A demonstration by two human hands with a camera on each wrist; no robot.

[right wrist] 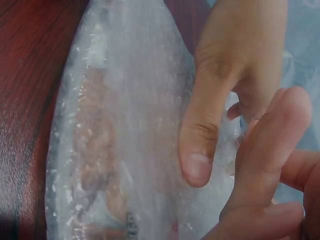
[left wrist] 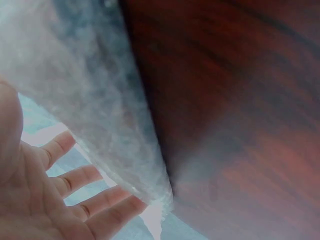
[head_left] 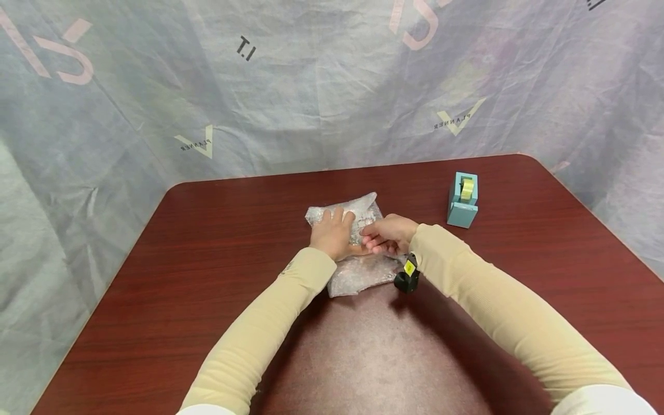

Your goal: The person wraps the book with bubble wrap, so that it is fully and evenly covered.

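Note:
A clear bubble-wrap package point(head_left: 358, 279) lies on the table in front of me, and a brownish picture with some dark lettering shows through its layers in the right wrist view. My left hand point(head_left: 332, 235) rests on the package with fingers spread and straight; its thumb point(right wrist: 197, 160) presses the upper sheet. Beside that thumb, my right hand point(head_left: 392, 230) works close over the wrap with bent fingers point(right wrist: 265, 160). I cannot tell whether those fingertips pinch something. In the left wrist view the edge of the wrap point(left wrist: 95, 105) slants past the left fingers.
A blue-green tape dispenser point(head_left: 461, 202) with a yellowish roll stands at the back right of the dark red table point(head_left: 223, 242). A black wrist device point(head_left: 408, 274) with a yellow sticker hangs under my right wrist. Printed grey sheeting point(head_left: 311, 86) hangs behind the table.

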